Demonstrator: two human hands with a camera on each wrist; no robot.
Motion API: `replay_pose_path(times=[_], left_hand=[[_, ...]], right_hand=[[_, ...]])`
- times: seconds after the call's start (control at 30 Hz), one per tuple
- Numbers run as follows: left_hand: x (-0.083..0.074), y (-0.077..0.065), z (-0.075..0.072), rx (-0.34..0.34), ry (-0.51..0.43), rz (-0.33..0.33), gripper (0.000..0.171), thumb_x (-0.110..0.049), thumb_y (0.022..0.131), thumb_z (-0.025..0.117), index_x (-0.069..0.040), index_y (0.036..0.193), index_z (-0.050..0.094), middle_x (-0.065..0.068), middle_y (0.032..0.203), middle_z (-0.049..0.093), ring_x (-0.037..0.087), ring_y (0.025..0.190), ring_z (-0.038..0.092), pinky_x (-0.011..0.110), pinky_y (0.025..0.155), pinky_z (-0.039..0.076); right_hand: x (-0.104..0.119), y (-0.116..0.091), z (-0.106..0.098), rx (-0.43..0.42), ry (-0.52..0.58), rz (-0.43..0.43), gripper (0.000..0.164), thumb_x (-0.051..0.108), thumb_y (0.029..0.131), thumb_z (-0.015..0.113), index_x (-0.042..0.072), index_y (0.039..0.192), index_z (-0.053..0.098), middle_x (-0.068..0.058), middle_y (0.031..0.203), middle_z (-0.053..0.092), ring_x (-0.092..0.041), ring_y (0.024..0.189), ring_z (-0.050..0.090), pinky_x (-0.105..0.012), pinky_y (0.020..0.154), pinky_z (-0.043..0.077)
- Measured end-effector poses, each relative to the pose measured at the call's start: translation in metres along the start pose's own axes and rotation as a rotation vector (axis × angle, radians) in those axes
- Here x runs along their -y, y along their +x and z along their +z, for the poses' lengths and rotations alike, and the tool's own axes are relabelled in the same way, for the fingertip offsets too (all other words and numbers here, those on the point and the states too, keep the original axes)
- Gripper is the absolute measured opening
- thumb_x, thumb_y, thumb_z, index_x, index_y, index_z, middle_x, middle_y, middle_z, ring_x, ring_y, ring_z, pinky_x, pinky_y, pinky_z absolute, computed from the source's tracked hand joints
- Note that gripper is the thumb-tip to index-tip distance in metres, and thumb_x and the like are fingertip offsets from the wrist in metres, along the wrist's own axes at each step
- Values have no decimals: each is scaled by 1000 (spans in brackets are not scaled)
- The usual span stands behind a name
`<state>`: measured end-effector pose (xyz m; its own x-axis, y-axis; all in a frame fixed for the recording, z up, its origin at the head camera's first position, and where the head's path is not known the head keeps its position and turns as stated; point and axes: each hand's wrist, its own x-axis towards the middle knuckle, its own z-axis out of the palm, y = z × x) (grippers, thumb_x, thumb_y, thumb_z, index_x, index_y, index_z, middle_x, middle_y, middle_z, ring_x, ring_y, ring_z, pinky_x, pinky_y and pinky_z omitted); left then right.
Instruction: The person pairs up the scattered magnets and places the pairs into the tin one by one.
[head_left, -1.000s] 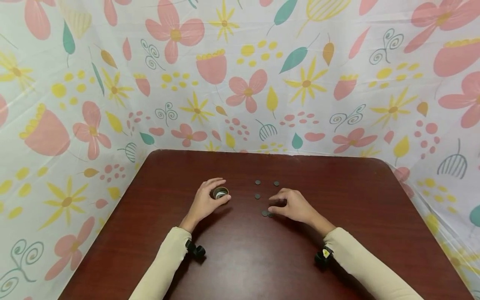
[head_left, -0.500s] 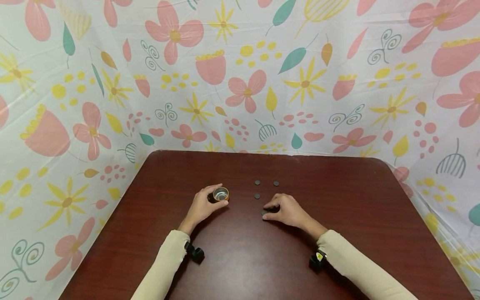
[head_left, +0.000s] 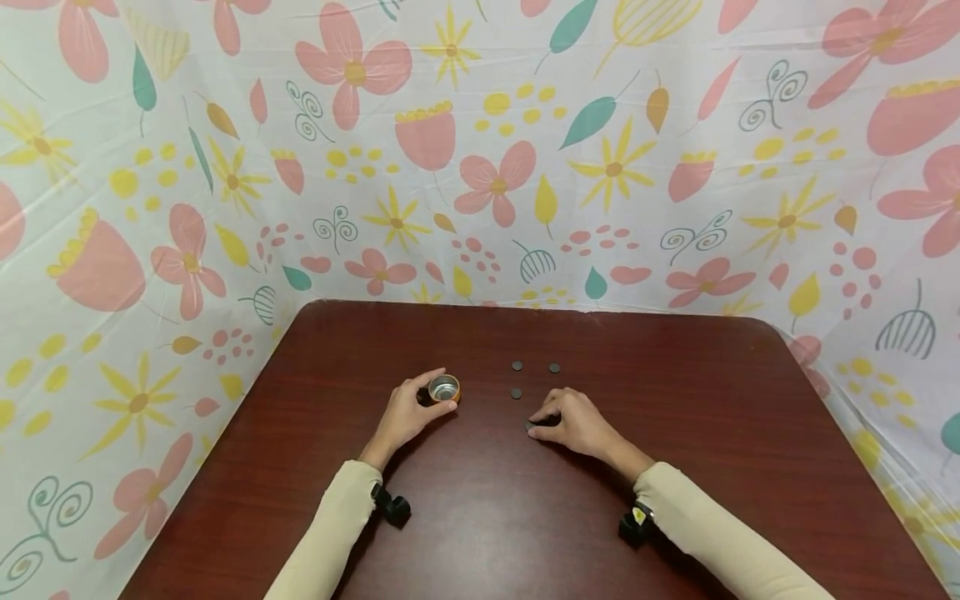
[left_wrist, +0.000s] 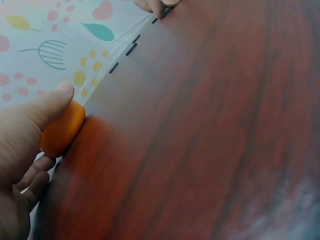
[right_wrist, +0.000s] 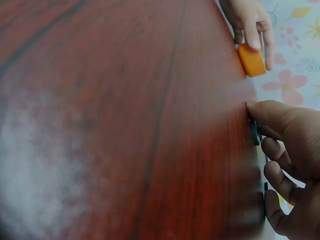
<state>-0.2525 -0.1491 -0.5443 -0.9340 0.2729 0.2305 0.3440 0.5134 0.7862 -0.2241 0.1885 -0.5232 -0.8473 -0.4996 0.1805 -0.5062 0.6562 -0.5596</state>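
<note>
My left hand (head_left: 402, 419) holds a small round orange tin (head_left: 446, 389), thumb on the near side and fingers on the far side. The tin stands upright on the table, and its silvery inside shows from above. My right hand (head_left: 583, 425) is low over the table, right of the tin. Its thumb and fingertips pinch a small dark disc (right_wrist: 254, 131), seen on edge in the right wrist view. Beyond that hand lie three loose dark discs: a back left one (head_left: 517, 366), a back right one (head_left: 554, 368) and a nearer one (head_left: 516, 393).
The dark red-brown wooden table (head_left: 480, 517) has rounded back corners. A flower-printed cloth (head_left: 480, 167) hangs behind it and along the sides. Black wrist cameras are strapped on both arms, the left camera (head_left: 393, 507) and the right camera (head_left: 636, 525).
My right hand has moved left and slightly nearer, closing on the two near discs, which its fingers now mostly cover. My left hand has shifted slightly nearer, and the tin's inside shows more.
</note>
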Motion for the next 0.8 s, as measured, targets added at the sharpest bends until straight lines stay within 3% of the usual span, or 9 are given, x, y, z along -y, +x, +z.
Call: replay_pose_path(times=[0.13,0.3,0.63,0.8], left_hand=[[2,0,1,-7,5,5,68,-36,86,84,-16,146,59,1,122,71,20,102,61,40,83,53],[3,0,2,-5,5,10,67,-36,87,83,-17,146,59,2,123,71,20,101,61,40,82,53],[4,0,1,0,-27,-11,75,-39,86,84,-18,151,53,0,142,61,23,114,61,46,91,52],[4,0,0,6,-28,-22,76,-37,86,84,-18,152,52,0,144,60,23,117,61,46,91,52]], right_hand=[[0,0,0,-3,-8,-18,17,28,87,84,19,101,84,11,93,68,-11,88,58,-36,79,47],[-1,0,0,-21,-9,-9,17,31,87,84,20,101,84,12,94,68,-12,91,59,-34,76,50],[-5,-3,-7,-75,33,-10,16,33,86,85,23,99,84,13,95,69,-12,92,60,-32,75,52],[-12,-7,-7,-120,47,-30,16,33,86,85,24,98,83,10,98,71,-14,93,62,-33,74,54]])
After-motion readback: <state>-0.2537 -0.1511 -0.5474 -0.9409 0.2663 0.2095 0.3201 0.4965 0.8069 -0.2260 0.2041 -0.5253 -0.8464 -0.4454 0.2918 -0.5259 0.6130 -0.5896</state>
